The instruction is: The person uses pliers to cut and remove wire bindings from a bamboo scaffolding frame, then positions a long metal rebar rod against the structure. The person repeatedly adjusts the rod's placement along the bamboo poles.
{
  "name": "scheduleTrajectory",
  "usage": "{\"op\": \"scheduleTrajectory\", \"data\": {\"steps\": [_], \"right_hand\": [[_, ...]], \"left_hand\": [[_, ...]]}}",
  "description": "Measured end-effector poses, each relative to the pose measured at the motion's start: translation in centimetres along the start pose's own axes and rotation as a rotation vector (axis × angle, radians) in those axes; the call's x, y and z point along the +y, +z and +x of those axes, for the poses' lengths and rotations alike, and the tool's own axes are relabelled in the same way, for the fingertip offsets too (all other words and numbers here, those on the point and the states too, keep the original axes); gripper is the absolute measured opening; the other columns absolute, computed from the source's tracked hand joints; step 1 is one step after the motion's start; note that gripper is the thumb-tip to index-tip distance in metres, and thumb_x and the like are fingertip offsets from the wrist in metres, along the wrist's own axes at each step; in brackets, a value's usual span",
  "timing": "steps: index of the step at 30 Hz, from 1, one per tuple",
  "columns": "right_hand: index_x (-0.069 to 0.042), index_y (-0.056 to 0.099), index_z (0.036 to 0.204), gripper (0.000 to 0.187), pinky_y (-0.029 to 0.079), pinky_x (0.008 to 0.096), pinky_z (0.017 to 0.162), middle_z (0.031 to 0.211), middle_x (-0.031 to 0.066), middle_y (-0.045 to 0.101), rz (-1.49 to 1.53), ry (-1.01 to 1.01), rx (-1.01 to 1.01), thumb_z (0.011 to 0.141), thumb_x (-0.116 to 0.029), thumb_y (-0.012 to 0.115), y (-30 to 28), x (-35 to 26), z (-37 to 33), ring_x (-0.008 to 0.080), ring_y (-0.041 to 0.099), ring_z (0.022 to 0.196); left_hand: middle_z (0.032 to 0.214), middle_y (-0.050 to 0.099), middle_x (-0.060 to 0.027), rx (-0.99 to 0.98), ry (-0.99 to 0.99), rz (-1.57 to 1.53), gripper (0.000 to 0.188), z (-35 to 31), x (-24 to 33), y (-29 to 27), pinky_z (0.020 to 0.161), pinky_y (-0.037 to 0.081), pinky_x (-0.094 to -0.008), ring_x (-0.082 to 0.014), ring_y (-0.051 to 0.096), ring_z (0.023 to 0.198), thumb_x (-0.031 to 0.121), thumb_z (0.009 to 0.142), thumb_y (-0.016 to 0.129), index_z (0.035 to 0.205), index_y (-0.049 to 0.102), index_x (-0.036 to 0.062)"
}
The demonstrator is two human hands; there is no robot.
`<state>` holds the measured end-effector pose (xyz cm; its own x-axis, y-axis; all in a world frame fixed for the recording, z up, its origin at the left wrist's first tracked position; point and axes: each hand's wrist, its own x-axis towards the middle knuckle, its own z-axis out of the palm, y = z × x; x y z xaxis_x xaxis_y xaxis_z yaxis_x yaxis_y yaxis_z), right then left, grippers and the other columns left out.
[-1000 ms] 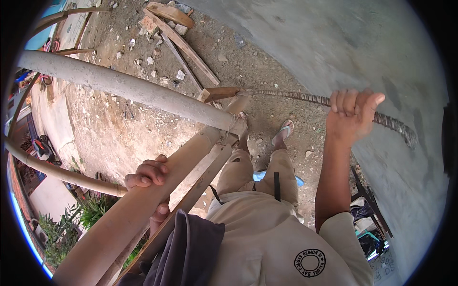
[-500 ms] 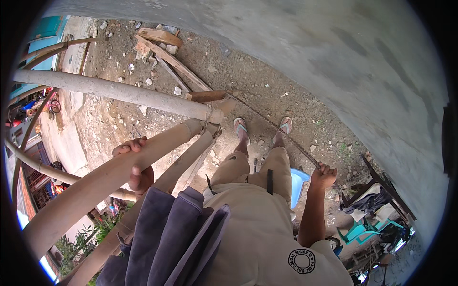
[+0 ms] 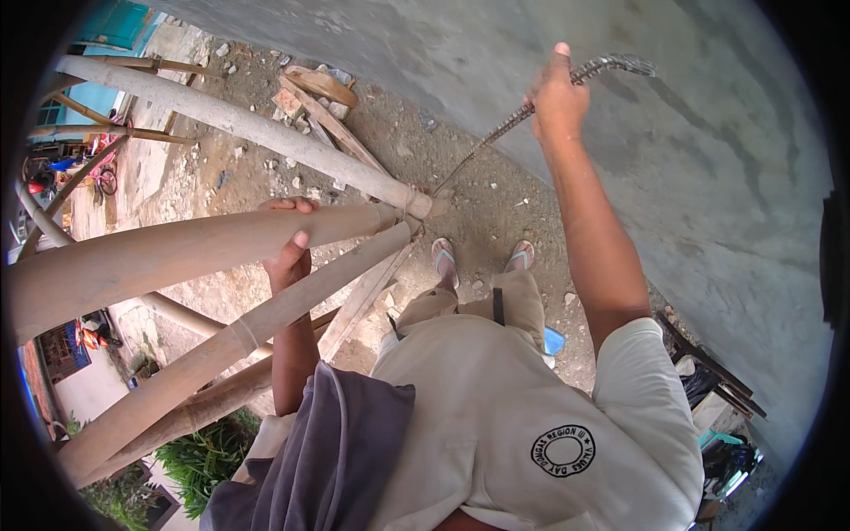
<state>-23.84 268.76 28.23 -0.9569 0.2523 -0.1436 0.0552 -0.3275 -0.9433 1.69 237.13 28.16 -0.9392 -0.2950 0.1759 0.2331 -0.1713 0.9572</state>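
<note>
My left hand (image 3: 289, 257) is wrapped round a thick bamboo pole (image 3: 150, 261), thumb below and fingertips over its top. That pole meets a second long pole (image 3: 248, 126) and a thinner bamboo pole (image 3: 292, 307) at a tied joint (image 3: 409, 211) ahead of my feet. Raised at the far right, in front of the concrete wall, my right hand (image 3: 560, 102) is closed on a ribbed steel bar (image 3: 496, 133). The bar's bent end (image 3: 624, 62) sticks out past my hand. Its other end slants down to the pole joint, where I cannot tell what it touches.
A grey concrete wall (image 3: 708, 221) curves along the right. Wood pieces (image 3: 336, 133) and rubble lie on the dirt ahead. A dark cloth (image 3: 341, 434) hangs over my left side. Behind the poles are plants (image 3: 208, 456). A blue plastic thing (image 3: 553, 341) shows beside my leg.
My right hand has swung up and forward from beside my hip, lifting the steel bar's near end high. My left hand and its bamboo pole have shifted forward, and the pole lies flatter across the view.
</note>
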Motion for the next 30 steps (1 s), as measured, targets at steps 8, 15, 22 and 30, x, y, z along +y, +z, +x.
{"op": "scheduleTrajectory", "data": {"steps": [8, 15, 22, 30], "right_hand": [[0.003, 0.056, 0.063, 0.068, 0.045, 0.0512, 0.064, 0.057, 0.0185, 0.058, -0.531, -0.186, -0.227, 0.101, -0.053, 0.050, 13.8, 6.7, 0.3, 0.0371, 0.059, 0.060], [0.005, 0.060, 0.068, 0.068, 0.045, 0.0532, 0.067, 0.063, 0.0227, 0.062, -0.531, -0.142, -0.062, 0.101, -0.053, 0.049, 13.4, 9.6, 4.4, 0.0408, 0.062, 0.068], [-0.017, 0.027, 0.066, 0.050, 0.031, 0.0356, 0.057, 0.055, -0.0011, 0.020, 0.266, -0.018, 0.241, 0.106, -0.041, 0.045, -19.2, 9.2, -7.8, 0.0154, 0.022, 0.051], [-0.016, 0.035, 0.068, 0.048, 0.034, 0.0339, 0.054, 0.058, -0.0018, 0.031, 0.094, 0.096, 0.730, 0.105, -0.041, 0.053, -26.7, 15.2, -16.4, 0.0149, 0.031, 0.052]], "left_hand": [[0.109, 0.060, -0.0145, 0.034, 0.006, -0.005, 0.055, 0.3, -0.3, -0.1, 0.105, 0.043, -0.0487, -0.0304, 0.057, 0.111, 0.015, 0.075, 0.080, 0.121, 0.051, 0.0046], [0.109, 0.060, -0.0146, 0.061, 0.007, 0.000, 0.057, 0.4, -0.6, -0.2, 0.106, 0.043, -0.0492, -0.0307, 0.057, 0.110, 0.018, 0.074, 0.083, 0.120, 0.052, 0.0053], [0.108, 0.060, -0.0147, 0.076, 0.035, -0.019, 0.056, 0.2, -1.3, -0.4, 0.105, 0.044, -0.0487, -0.0309, 0.058, 0.109, 0.018, 0.076, 0.083, 0.121, 0.052, 0.0050], [0.112, 0.059, -0.0146, 0.036, -0.011, -0.068, 0.053, 0.1, -0.9, -0.1, 0.106, 0.044, -0.0477, -0.0296, 0.056, 0.114, 0.013, 0.079, 0.079, 0.124, 0.051, 0.0056]]}}
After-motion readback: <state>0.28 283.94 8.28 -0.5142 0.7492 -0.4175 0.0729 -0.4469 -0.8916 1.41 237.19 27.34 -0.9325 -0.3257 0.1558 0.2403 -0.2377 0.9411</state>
